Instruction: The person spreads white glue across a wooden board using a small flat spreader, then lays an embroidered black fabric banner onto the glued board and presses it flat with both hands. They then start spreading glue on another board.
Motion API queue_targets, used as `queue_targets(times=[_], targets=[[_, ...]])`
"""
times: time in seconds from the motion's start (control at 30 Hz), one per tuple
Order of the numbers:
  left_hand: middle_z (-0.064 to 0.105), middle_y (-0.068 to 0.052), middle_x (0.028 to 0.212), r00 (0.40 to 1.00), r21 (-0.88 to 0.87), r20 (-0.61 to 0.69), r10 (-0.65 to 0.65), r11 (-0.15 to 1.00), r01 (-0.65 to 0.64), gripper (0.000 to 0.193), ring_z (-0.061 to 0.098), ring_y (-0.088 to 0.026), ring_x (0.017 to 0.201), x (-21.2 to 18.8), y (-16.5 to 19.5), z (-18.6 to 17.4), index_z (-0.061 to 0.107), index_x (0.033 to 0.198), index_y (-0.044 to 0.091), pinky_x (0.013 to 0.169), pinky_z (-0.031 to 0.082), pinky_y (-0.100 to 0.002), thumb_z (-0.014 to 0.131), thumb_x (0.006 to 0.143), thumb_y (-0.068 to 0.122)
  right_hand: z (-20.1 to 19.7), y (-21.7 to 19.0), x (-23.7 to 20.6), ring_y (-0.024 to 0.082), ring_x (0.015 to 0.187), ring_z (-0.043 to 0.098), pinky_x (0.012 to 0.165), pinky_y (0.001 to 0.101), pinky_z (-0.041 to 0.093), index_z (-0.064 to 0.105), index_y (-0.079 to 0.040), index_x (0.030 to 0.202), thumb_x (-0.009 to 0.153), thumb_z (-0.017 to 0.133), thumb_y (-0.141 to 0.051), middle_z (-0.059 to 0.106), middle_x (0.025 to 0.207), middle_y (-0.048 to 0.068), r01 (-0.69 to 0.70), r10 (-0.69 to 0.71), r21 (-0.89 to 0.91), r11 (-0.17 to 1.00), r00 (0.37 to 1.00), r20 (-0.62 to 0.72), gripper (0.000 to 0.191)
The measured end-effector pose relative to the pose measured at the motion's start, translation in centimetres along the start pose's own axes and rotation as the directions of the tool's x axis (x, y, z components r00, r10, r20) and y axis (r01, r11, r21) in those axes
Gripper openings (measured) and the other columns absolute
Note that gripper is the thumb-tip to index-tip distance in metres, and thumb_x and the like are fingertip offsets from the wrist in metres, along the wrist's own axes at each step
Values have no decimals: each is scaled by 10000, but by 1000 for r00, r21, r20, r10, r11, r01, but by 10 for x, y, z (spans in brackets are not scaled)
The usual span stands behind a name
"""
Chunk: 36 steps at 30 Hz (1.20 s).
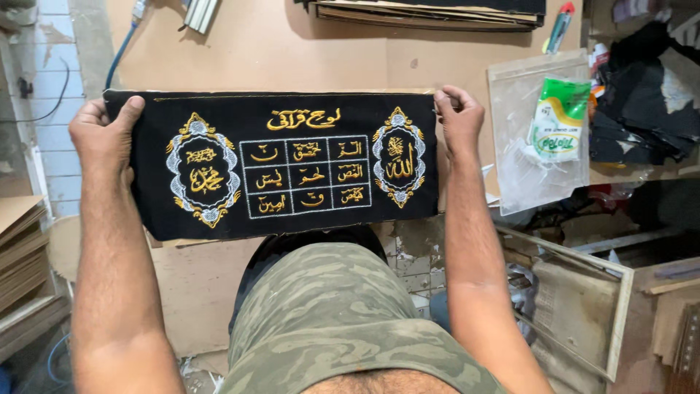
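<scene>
I hold up a long black cloth panel (273, 219) with gold and silver embroidery: a grid of script in the middle and an ornate oval medallion at each end. My left hand (106, 135) grips its upper left corner, thumb over the front. My right hand (459, 120) pinches the upper right edge. The panel is stretched flat between both hands over a brown board surface (292, 51), above my lap in camouflage shorts (328, 314).
A clear plastic bag (539, 138) with a green-and-white packet lies at right beside black cloth scraps (642, 109). Stacked boards (430, 14) lie at the top. Wooden sheets (22, 255) pile up at left, a wooden frame (583, 292) at lower right.
</scene>
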<state>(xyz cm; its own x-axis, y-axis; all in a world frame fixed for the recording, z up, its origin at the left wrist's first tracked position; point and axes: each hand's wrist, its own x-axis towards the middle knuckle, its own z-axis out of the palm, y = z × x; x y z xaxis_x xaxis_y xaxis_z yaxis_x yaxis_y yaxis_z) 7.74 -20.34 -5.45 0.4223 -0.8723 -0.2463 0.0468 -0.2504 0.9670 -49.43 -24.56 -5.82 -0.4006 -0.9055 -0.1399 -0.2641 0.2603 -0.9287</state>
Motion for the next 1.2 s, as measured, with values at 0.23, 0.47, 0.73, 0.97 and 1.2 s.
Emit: queue_targets(times=[0.23,0.47,0.73,0.97,1.2], targets=[[772,-63,990,1000,-47,25,-5,999,6,106,709,-110,797,4,0,8,769,1089,-15,736,612,-275,835,1010,11,7,-7,5,75,690,667,641,223,552,797,1,969,866,834,-134,754,798,20,49,-50,-85,995,999,-10,174],[766,-90,978,998,-33,44,-53,998,54,64,726,-137,788,5,5,6,754,1083,-35,722,624,-292,769,1038,7,6,-14,5,79,646,661,611,257,548,805,-10,884,862,824,-158,762,748,44,49,-65,-259,965,997,-52,151],[762,-90,1011,992,-27,95,-83,996,85,55,718,-141,805,4,12,8,746,1111,-24,731,618,-302,761,1078,18,-1,-14,14,79,627,643,594,253,521,776,6,818,843,858,-165,751,723,53,72,-75,-282,957,997,1,191],[764,-65,1009,996,-36,76,-56,998,59,104,704,-116,807,0,7,7,761,1109,1,749,604,-272,803,1031,57,0,-12,6,92,655,606,580,268,477,754,34,906,913,842,-180,715,765,49,42,-38,-85,995,998,51,232],[500,49,749,994,387,-99,39,922,3,612,415,-89,740,-27,-17,-21,582,804,26,641,388,-305,639,1095,562,13,-15,-68,374,1394,498,1186,528,329,556,15,1468,1123,518,-370,562,1502,209,525,-508,-667,529,825,247,518]])
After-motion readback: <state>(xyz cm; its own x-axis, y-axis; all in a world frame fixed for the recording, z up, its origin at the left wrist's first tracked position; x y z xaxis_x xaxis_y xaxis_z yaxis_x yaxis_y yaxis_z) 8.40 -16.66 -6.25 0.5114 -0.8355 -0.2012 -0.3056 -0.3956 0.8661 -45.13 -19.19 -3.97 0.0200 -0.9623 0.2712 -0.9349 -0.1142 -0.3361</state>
